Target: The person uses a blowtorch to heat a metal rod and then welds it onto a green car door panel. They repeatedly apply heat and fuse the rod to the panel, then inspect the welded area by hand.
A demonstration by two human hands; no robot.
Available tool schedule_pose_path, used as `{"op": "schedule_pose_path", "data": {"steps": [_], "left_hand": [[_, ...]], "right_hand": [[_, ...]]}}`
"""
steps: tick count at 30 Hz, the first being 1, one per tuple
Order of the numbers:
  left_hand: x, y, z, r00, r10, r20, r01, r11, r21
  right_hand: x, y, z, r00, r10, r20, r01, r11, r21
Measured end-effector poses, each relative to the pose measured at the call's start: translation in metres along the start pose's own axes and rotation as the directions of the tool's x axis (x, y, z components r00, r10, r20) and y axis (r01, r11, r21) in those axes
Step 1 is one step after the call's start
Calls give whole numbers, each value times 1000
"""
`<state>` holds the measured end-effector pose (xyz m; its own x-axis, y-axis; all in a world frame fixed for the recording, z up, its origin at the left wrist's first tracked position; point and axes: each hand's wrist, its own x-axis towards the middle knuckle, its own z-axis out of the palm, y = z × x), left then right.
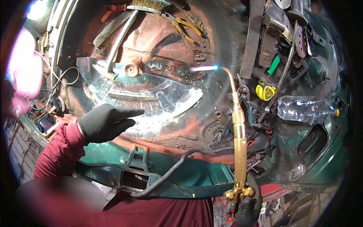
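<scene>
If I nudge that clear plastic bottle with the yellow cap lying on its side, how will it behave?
The clear plastic bottle with the yellow cap looks nearly empty, so probably light. It lies on its side on the uneven green car body panel, so it may roll or slide. Its thin ribbed walls would likely dent under a squeeze.

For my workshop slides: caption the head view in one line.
Gloved right hand holds a lit brass torch over a rusty red panel; gloved left hand hovers open beside a shiny metal patch.
</scene>
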<state>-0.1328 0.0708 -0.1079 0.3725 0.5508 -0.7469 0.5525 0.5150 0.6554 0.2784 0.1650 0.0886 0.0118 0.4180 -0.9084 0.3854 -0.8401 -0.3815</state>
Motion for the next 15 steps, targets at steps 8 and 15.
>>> {"op": "schedule_pose_path", "data": {"steps": [8, 15], "left_hand": [[21, 1, -4, 996, -55, 77, 66, 985, -159], [32, -12, 0, 995, -5, 103, 43, 929, -367]], "right_hand": [[2, -3, 23, 991, 131, 28, -133, 989, 67], [10, 0, 27, 974, 224, 28, -222, 974, -52]]}}
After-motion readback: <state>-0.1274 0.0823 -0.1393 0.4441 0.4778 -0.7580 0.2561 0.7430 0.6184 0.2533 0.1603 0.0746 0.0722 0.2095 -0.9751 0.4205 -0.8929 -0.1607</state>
